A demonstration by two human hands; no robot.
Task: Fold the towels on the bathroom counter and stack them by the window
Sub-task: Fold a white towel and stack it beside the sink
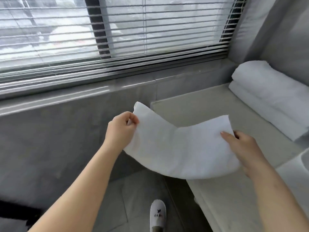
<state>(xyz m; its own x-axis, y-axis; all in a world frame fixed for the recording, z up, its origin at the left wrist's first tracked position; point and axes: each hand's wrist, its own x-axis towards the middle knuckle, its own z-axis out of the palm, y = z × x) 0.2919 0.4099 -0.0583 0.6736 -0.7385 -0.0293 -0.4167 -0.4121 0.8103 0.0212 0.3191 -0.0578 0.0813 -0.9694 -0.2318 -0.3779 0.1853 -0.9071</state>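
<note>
A white towel (pixel 175 151) hangs in the air at 5 o'clock, stretched between both hands and sagging in the middle. It is over the near left corner of the counter (pixel 192 111), and its left part is past the edge, above the floor. The left hand (pixel 122 126), at 8 o'clock, pinches the towel's left edge just below the top corner with curled fingertips. The right hand (pixel 242 148), at 4 o'clock, pinches the right edge, with 1 digit flat on top and the others tucked behind the cloth.

At 3 o'clock a stack (pixel 267 97) of folded white towels lies on the counter's far right end, under the window (pixel 117 39). It seems to be 2 thick pieces, 1 on the other. A slipper (pixel 158 213) shows on the floor at 6 o'clock.

The task looks partly done: the stack is already by the window, and this towel is not yet on it. How many folds it has I cannot tell. It probably needs 1 more fold or a straight carry to the stack. Whether more towels wait is unknown, as the rest of the counter is out of view.
</note>
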